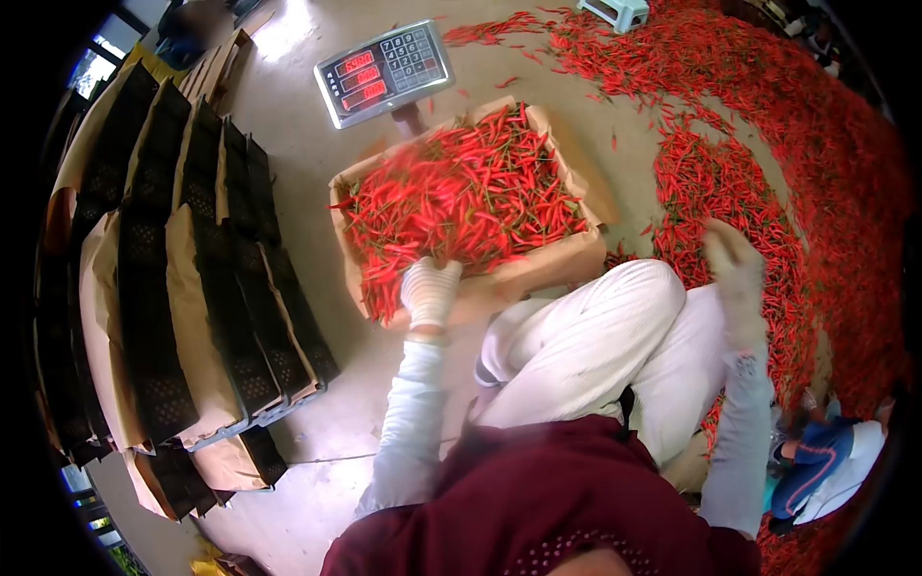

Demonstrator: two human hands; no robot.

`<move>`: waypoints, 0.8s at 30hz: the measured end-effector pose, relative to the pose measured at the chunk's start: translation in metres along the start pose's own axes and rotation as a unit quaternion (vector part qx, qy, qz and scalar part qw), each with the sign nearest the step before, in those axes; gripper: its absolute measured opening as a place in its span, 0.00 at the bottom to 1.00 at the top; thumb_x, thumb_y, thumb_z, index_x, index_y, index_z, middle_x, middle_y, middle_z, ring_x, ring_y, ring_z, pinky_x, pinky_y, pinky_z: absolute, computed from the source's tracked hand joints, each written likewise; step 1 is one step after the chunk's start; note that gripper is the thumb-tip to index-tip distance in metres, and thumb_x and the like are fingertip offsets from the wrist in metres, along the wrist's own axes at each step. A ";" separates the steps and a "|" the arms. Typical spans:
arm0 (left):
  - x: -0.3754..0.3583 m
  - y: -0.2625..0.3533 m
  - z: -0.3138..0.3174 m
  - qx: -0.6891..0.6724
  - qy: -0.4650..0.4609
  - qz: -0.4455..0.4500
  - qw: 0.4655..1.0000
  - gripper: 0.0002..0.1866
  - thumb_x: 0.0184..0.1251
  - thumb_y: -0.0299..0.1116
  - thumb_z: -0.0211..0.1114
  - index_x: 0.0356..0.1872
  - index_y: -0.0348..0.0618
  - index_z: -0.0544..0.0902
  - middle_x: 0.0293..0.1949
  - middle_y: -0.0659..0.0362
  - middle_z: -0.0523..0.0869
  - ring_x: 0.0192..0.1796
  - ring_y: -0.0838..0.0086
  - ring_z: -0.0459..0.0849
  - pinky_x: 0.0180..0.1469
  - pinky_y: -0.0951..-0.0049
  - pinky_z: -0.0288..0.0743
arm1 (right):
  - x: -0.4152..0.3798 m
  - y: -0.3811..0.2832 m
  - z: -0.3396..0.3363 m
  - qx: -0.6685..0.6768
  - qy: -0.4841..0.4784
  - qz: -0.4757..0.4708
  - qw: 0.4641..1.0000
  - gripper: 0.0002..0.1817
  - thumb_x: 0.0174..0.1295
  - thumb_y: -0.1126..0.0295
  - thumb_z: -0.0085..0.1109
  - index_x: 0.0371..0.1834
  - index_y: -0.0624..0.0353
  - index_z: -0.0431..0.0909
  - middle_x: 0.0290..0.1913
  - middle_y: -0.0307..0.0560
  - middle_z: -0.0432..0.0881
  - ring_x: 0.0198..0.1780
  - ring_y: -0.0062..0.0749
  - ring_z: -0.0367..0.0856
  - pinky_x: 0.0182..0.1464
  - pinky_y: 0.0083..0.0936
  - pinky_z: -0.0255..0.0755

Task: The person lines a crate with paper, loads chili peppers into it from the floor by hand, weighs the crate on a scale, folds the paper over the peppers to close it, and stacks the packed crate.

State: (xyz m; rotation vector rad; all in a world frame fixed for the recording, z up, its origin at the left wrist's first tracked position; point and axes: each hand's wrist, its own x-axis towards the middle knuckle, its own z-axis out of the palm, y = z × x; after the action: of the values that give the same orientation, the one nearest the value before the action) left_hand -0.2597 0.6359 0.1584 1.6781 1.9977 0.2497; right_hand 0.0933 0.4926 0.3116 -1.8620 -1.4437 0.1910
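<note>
A paper-lined box (538, 274) stands before me, heaped with red chili peppers (499, 192); a blurred patch of peppers shows over its middle. My left hand (429, 291), in a pale striped glove, is at the near side of the box with its fingers curled down among the peppers. What those fingers grip is hidden. To the right, my right hand (735, 269), gloved and slightly blurred, hangs beside my knee over a pile of loose chili peppers (715, 182). Its fingers are loosely bent and apart, with nothing visible in them.
A digital scale display (384, 72) rises behind the box. Stacked black crates (206, 278) with brown paper linings stand at left. Loose peppers spread widely across the floor at right. A small stool (619, 13) is at the back; another person (826, 461) is at lower right.
</note>
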 end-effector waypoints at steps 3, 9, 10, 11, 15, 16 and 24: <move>-0.016 0.012 -0.035 -0.018 0.002 0.012 1.000 0.20 0.50 0.48 0.62 0.32 0.39 0.86 0.31 0.42 0.86 0.38 0.50 0.85 0.44 0.57 0.77 | 0.042 -0.030 0.102 -0.075 -0.109 -0.454 0.881 0.13 0.59 0.70 0.59 0.46 0.60 0.82 0.45 0.49 0.84 0.47 0.49 0.81 0.55 0.38 0.73; -0.010 -0.008 -0.056 -0.063 0.011 0.029 0.998 0.19 0.50 0.43 0.67 0.33 0.34 0.86 0.21 0.47 0.84 0.26 0.63 0.84 0.35 0.65 0.76 | 0.073 -0.071 0.256 -0.251 -0.268 -0.367 0.855 0.09 0.61 0.72 0.52 0.40 0.53 0.82 0.43 0.46 0.82 0.45 0.40 0.83 0.43 0.37 0.79; -0.012 -0.012 -0.060 -0.096 0.008 0.034 0.995 0.19 0.51 0.42 0.67 0.33 0.33 0.86 0.21 0.49 0.84 0.24 0.67 0.82 0.34 0.66 0.75 | 0.073 -0.071 0.260 -0.261 -0.268 -0.362 0.854 0.10 0.61 0.72 0.52 0.41 0.52 0.82 0.43 0.45 0.82 0.45 0.39 0.84 0.43 0.36 0.79; -0.010 -0.015 -0.063 -0.134 0.008 0.043 0.990 0.18 0.52 0.41 0.67 0.32 0.32 0.86 0.20 0.51 0.84 0.23 0.72 0.80 0.33 0.68 0.74 | 0.077 -0.072 0.266 -0.265 -0.264 -0.363 0.854 0.10 0.61 0.72 0.52 0.41 0.52 0.82 0.43 0.45 0.82 0.45 0.39 0.84 0.43 0.36 0.79; -0.013 -0.023 -0.071 -0.295 0.001 0.023 0.955 0.17 0.57 0.38 0.68 0.32 0.28 0.85 0.22 0.60 0.83 0.24 0.80 0.73 0.28 0.74 0.69 | 0.081 -0.077 0.255 -0.285 -0.316 -0.359 0.830 0.10 0.60 0.71 0.52 0.41 0.51 0.81 0.40 0.46 0.83 0.43 0.42 0.84 0.41 0.38 0.79; -0.014 -0.023 -0.074 -0.299 -0.006 0.030 0.954 0.16 0.58 0.37 0.68 0.32 0.29 0.85 0.22 0.63 0.81 0.24 0.82 0.72 0.27 0.77 0.67 | 0.083 -0.078 0.244 -0.239 -0.285 -0.328 0.868 0.10 0.60 0.71 0.52 0.41 0.52 0.81 0.40 0.47 0.83 0.43 0.44 0.84 0.41 0.39 0.79; -0.016 0.005 -0.052 -0.427 0.020 0.081 0.900 0.14 0.57 0.36 0.67 0.33 0.31 0.84 0.25 0.54 0.86 0.27 0.76 0.79 0.34 0.71 0.74 | 0.037 0.014 -0.011 -0.090 -0.034 0.016 0.995 0.11 0.58 0.68 0.62 0.42 0.62 0.81 0.39 0.55 0.84 0.42 0.38 0.84 0.45 0.33 0.76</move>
State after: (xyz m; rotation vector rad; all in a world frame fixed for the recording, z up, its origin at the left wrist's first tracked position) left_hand -0.2798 0.6312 0.2095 1.2344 1.4168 1.0543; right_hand 0.1228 0.5188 0.3221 -2.0426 -1.5198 0.1462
